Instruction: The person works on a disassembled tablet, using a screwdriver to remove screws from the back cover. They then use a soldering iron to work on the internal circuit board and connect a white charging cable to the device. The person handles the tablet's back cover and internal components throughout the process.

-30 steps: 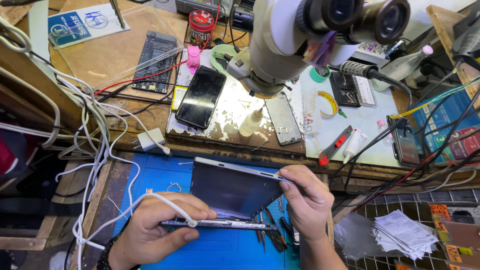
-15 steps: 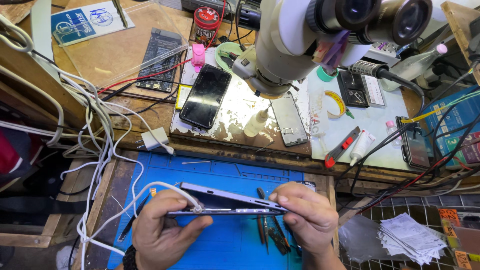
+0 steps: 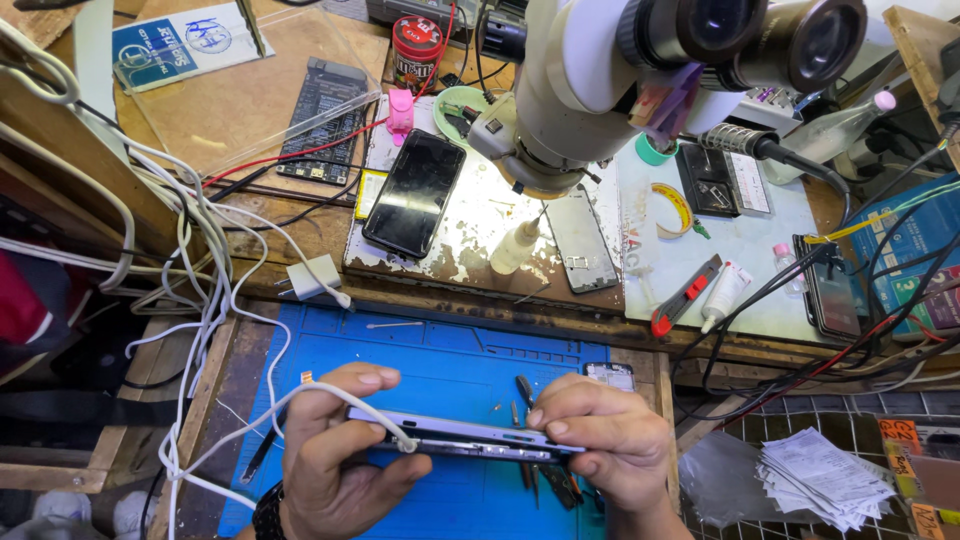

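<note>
Silver and thin, the phone (image 3: 465,438) lies edge-on between both hands, held level above the blue mat (image 3: 440,360) at the near edge of the counter (image 3: 300,225). The left hand (image 3: 340,465) clenches its left end, thumb below and fingers curled over the top; a white cable (image 3: 300,400) runs over this hand to the phone's edge. The right hand (image 3: 605,440) pinches the right end — fingers on top, thumb beneath. Just under that hand lie dark tweezers (image 3: 530,470) on the mat. Farther back, a black phone (image 3: 415,192) rests on a worn plate, a small white bottle (image 3: 515,248) and a grey panel (image 3: 582,240) beside it — all under the microscope (image 3: 640,70). A red cutter (image 3: 685,295) lies to the right, and a paper stack (image 3: 820,480) sits off the counter.
</note>
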